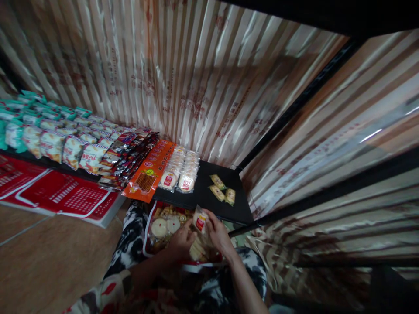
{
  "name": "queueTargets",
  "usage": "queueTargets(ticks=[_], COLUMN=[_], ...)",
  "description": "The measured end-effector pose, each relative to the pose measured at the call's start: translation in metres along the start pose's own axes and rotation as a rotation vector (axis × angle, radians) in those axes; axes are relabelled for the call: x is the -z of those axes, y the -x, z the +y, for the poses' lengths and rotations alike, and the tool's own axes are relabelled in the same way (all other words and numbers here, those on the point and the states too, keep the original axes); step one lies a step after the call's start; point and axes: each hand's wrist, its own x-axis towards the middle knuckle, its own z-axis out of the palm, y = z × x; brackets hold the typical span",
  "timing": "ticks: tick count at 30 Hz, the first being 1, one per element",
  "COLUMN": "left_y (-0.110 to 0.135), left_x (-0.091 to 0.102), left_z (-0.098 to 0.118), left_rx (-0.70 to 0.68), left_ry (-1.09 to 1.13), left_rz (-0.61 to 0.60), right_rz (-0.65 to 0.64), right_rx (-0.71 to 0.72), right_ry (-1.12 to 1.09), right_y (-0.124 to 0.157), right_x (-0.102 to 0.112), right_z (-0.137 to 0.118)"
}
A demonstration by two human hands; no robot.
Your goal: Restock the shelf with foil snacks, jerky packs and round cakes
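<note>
Above the front edge of a black shelf, my right hand (216, 231) pinches a clear-wrapped rice cracker packet (199, 220) with a red label. My left hand (181, 240) is at the packet's left side, its fingers curled against that edge; the exact fingertip contact is blurred. Below both hands sits a red basket with a white rim (145, 235), between my knees. It holds loose wrapped snacks, among them pale round crackers (159, 227) and yellowish pieces (197, 250). Two rows of similar rice cracker packets (187, 179) stand on the shelf just ahead.
On the black shelf (204, 192) lie three small yellow biscuit packets (217, 192). Leftward come an orange snack bag (147, 172), dark shiny packets (126, 157), white bags (91, 157) and green bags (29, 107). A black post (294, 107) slants at right. Red baskets (65, 194) lie on the floor.
</note>
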Motion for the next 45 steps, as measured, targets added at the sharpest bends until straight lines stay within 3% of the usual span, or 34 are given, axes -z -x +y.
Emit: queueTargets(ticks=[4, 7, 12, 17, 22, 26, 32, 36, 41, 45], left_y=[-0.010, -0.015, -0.021, -0.028, -0.035, -0.045, -0.057, -0.057, -0.058, -0.062], left_x=[0.015, 0.027, 0.038, 0.042, 0.044, 0.052, 0.073, 0.077, 0.077, 0.077], left_z=[0.007, 0.011, 0.014, 0.012, 0.007, 0.008, 0.020, 0.022, 0.024, 0.023], left_rx=[0.196, 0.265, 0.211, 0.210, 0.228, 0.188, -0.011, -0.124, -0.097, -0.093], left_ry=[0.252, 0.403, 0.605, 0.652, 0.635, 0.472, -0.046, -0.259, -0.418, -0.472], left_rz=[0.115, 0.138, 0.074, 0.253, 0.302, 0.349, 0.434, 0.389, 0.289, 0.254], right_rz=[-0.021, -0.059, -0.093, 0.034, 0.076, 0.125, 0.133, 0.165, 0.245, 0.221], right_rx=[-0.039, -0.091, -0.128, -0.265, -0.222, -0.186, -0.185, -0.179, -0.165, -0.185], right_ry=[-0.243, -0.384, -0.501, -0.685, -0.599, -0.566, -0.503, -0.299, 0.098, 0.252], right_y=[-0.011, -0.015, -0.017, -0.013, -0.013, -0.030, -0.069, -0.085, -0.094, -0.098], right_x=[-0.006, -0.009, -0.018, -0.036, -0.051, -0.054, -0.057, -0.061, -0.060, -0.060], right_z=[-0.011, -0.015, -0.018, -0.012, -0.016, -0.022, -0.013, -0.007, -0.009, -0.011])
